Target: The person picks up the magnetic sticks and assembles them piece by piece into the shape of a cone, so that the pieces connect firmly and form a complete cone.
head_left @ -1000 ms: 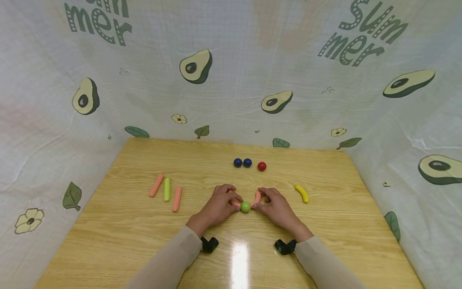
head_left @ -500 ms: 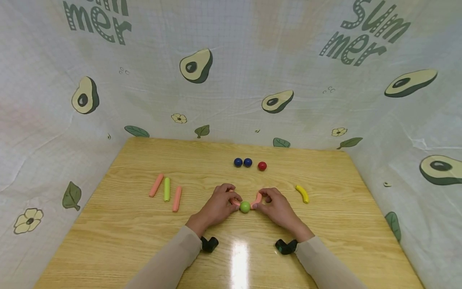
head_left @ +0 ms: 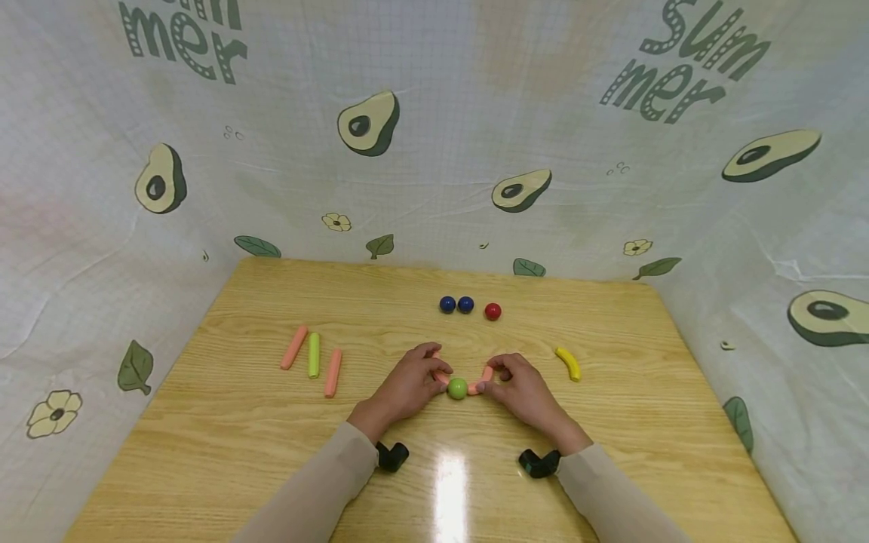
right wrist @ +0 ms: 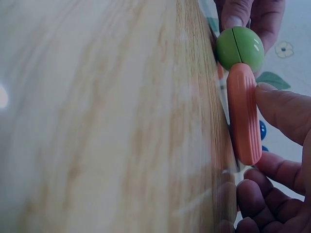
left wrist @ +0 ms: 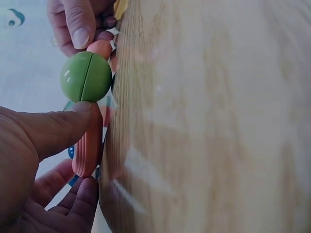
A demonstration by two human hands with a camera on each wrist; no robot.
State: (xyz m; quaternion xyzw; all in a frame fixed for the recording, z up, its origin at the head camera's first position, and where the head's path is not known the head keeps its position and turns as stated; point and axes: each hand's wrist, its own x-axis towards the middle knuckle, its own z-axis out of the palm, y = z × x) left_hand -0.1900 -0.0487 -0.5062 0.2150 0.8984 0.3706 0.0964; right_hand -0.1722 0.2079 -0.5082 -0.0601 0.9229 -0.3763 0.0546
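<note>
In the head view a green ball (head_left: 458,388) sits between two curved salmon-coloured rods on the wooden table. My left hand (head_left: 406,385) pinches the left salmon rod (left wrist: 88,141) between thumb and fingers. The left thumb tip lies by the joint where that rod meets the ball. My right hand (head_left: 519,388) holds the right salmon rod (right wrist: 244,114), thumb at its side and fingers at its far end. The ball's seam shows in both wrist views. In the right wrist view the rod's near end overlaps the ball; I cannot tell whether they touch.
Two blue balls (head_left: 456,305) and a red ball (head_left: 492,311) lie farther back on the table (head_left: 366,467). To the left are two straight salmon rods (head_left: 333,373) and a lime-green rod (head_left: 314,356). A curved yellow rod (head_left: 568,363) lies right. Patterned cloth (head_left: 434,151) hangs behind.
The green ball has shifted slightly left, along with my left hand and its rod. My right hand stays nearly in place, its rod a touch farther right.
</note>
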